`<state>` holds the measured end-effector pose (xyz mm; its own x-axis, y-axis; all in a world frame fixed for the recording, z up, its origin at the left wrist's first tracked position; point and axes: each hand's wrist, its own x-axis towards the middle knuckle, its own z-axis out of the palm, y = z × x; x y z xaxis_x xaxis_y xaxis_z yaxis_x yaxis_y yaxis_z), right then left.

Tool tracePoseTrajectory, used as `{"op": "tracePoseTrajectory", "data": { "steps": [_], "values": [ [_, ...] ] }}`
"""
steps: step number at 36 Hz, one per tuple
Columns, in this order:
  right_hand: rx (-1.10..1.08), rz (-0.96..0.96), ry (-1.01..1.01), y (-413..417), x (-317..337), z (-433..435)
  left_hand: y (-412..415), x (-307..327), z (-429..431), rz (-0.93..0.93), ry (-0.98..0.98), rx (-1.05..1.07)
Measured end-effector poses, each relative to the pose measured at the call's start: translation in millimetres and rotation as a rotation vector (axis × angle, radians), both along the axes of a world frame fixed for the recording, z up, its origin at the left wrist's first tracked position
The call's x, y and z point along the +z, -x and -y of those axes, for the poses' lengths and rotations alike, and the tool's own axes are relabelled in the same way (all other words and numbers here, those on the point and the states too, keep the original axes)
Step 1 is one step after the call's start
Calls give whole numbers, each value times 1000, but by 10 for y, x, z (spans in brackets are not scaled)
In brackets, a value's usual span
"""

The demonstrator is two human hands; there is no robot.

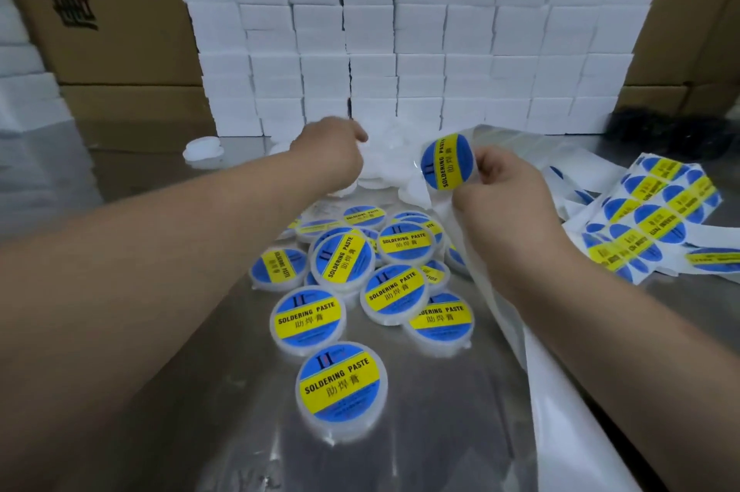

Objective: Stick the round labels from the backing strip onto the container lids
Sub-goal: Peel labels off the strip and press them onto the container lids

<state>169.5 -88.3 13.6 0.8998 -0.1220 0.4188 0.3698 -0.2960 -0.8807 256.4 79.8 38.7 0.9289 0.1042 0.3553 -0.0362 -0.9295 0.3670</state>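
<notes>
Head view, and closest in lay one finished lid (342, 391) flat on the shiny tabletop (224, 431), its blue-and-yellow sticker facing up. Just past it sat the heap of labelled lids (396, 283), overlapping and tilted, tossed toward the person so they were out of the working zone. Down the right side trailed the white backing strip (552, 391), hanging off the near edge beneath the forearm. Up came the right hand (508, 187), and its fingers (486, 167) pinched a round label (446, 163) by its edge, printed face toward the camera, held in the air so the sticky side touched nothing. Across from it the left hand (332, 155) reached down into the bare white lids (384, 159), likely fetching the next one. Its fingers (356, 137) curled downward, but blur hid whether they had caught anything. Off to the right lay spare label strips (656, 219), fanned out within reach. Behind everything stood a wall of white boxes (420, 31), with cardboard cartons (100, 11) flanking it.
</notes>
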Motion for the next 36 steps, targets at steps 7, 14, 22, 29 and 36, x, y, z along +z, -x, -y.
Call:
{"op": "tracePoseTrajectory", "data": {
  "steps": [7, 14, 22, 29, 36],
  "values": [
    [-10, -10, 11, 5, 3, 15, -336, -395, -338, -383, -362, 35],
    [19, -6, -4, -11, 7, -4, -299, -376, -246, -190, -470, 15],
    [12, 2, -12, 0, 7, 2, -253, -324, -183, -2, -477, 76],
    [21, 5, -4, -9, 3, -2, -272, -407, -252, -196, -275, 12],
    [39, -19, 5, -10, -6, -8, -251, -404, -290, -113, -209, 69]
  ]
}}
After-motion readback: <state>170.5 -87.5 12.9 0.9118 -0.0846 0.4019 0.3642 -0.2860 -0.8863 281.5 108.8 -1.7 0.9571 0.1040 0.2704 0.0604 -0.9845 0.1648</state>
